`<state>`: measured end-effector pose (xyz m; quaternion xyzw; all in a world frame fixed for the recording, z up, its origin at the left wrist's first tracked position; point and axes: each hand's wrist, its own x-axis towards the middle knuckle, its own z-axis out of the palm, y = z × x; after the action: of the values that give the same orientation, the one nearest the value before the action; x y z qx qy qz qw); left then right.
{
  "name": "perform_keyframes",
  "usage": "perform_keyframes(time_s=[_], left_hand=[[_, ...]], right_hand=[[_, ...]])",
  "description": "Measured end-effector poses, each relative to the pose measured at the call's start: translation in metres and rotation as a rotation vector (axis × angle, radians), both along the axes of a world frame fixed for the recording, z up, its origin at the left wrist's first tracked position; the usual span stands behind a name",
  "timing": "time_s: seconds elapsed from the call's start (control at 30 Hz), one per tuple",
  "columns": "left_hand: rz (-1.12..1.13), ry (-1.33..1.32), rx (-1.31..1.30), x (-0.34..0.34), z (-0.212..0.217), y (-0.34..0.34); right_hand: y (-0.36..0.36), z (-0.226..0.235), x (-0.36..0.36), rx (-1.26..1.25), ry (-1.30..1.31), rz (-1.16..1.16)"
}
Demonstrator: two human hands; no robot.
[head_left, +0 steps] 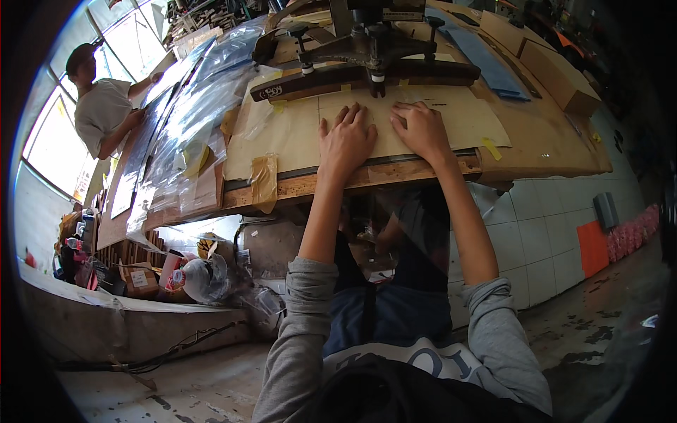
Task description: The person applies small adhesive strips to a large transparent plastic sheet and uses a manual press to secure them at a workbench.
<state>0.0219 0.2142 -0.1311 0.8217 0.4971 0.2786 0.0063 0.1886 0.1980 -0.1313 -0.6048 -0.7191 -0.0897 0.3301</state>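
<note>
A pale, thin wooden board (285, 141) lies across the worktable in front of me. My left hand (345, 141) rests on it, fingers spread and stretched forward. To its right, my right hand (423, 132) presses on the same board, fingers slightly bent and thumb apart; nothing shows in its grip. Just beyond my fingertips stands a dark metal machine head (374, 53) with a long curved bar (303, 86) above the board. A short forked tip (378, 86) points down between my two hands. Yellow tape (491, 149) sticks to the board's right corner.
Brown tape (264, 183) hangs over the table's front edge (296, 189). Clear plastic film (194, 106) covers the left side, where another person (106, 113) stands. A cardboard box (560, 77) and blue sheet (486, 63) lie at right. Clutter (141, 278) sits below left.
</note>
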Motion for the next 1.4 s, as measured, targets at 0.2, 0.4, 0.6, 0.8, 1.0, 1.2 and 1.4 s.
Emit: perform_keyframes(time_s=[0.2, 0.4, 0.6, 0.8, 1.0, 1.2, 1.4], left_hand=[[-0.001, 0.003, -0.012, 0.0005, 0.0008, 0.0003], [0.002, -0.002, -0.021, -0.0013, 0.0005, 0.0011], [-0.003, -0.007, -0.026, 0.0012, 0.0020, -0.0006], [-0.001, -0.004, -0.022, -0.0008, 0.0012, -0.0001], [-0.003, -0.008, -0.037, 0.0010, 0.0024, 0.0022], [-0.005, -0.004, -0.039, -0.0005, 0.0014, 0.0036], [0.000, 0.001, -0.023, 0.0019, 0.0015, 0.0024]], right_hand=[[0.0013, -0.0014, 0.0014, 0.015, 0.005, 0.010], [0.0018, 0.0005, -0.0008, -0.006, 0.016, 0.012], [0.0044, -0.0018, 0.0062, -0.017, 0.034, 0.042], [0.0047, -0.0014, 0.0043, -0.055, 0.061, 0.050], [0.0037, -0.0007, 0.0037, -0.065, 0.043, 0.016], [0.0012, 0.0032, 0.0003, -0.058, 0.021, 0.006], [0.0019, 0.0011, 0.0027, -0.085, 0.022, -0.013]])
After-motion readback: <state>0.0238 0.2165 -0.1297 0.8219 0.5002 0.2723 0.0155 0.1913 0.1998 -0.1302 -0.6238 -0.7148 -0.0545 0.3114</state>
